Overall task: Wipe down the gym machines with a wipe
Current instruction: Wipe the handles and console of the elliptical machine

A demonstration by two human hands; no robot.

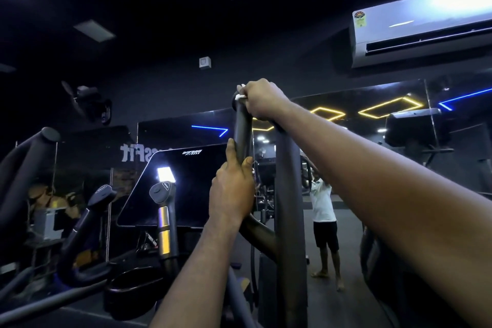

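Where the handle [242, 128] stands nearly upright, the right hand [262, 98] is curled tight round its top end, with the wipe [241, 92] bunched under the fingers so that only a white scrap shows. The left hand [231, 192] grips the same handle lower down, steadying it. The handle's length runs straight down from the wipe toward the left hand, so I'd guess the stroke goes downward.
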